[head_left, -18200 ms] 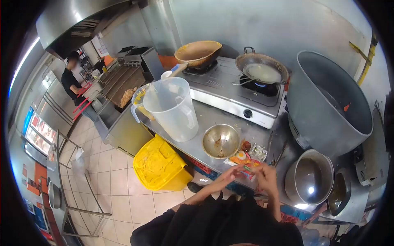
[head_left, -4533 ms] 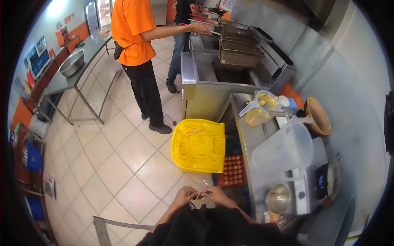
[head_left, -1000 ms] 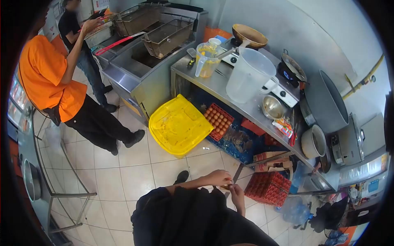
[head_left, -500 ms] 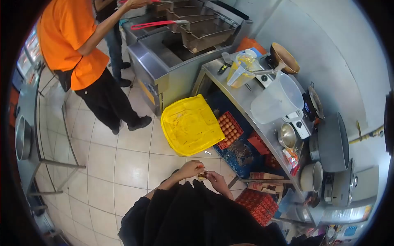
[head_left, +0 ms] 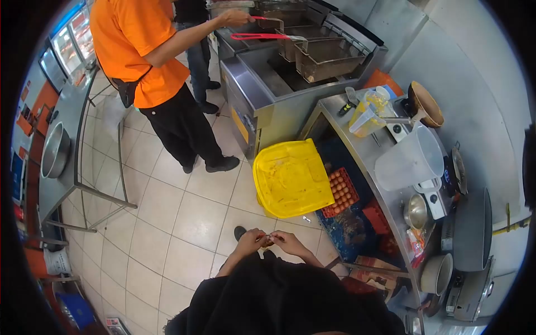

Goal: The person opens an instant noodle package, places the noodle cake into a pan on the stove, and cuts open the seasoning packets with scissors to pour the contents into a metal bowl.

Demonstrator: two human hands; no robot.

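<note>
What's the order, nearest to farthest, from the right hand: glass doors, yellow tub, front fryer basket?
In the head view, from the right hand:
1. Yellow tub, low, just ahead.
2. Front fryer basket, farther ahead.
3. Glass doors, far left, at the back.

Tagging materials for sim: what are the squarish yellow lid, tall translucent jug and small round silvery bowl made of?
Yellow lid: likely plastic, matte, stained, moulded outline. Translucent jug: probably plastic, cloudy, light passing through. Silvery bowl: metal, perhaps stainless steel, shiny reflections.
</note>
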